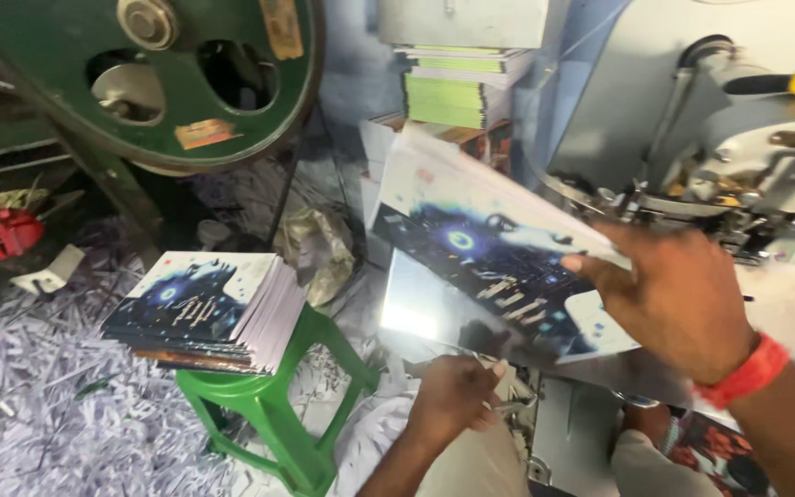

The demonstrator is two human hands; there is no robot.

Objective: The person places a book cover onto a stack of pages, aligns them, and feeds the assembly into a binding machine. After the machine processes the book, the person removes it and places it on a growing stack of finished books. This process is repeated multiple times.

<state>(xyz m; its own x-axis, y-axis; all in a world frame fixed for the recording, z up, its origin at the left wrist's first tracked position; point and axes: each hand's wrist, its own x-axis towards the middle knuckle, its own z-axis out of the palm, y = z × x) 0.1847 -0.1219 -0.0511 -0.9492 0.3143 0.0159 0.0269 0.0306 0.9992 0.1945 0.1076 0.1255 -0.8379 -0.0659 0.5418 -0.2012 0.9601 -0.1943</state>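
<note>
Done: finished booklets (pixel 204 313) stacked on green stool (pixel 273 414). In hand: right hand (pixel 674 304) clamped on one dark-covered booklet (pixel 489 267); left hand (pixel 453 396) closed, contents unclear.

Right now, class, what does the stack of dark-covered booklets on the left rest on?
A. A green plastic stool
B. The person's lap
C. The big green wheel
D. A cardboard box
A: the stack of booklets sits on the green plastic stool, amid paper shreds.
</note>
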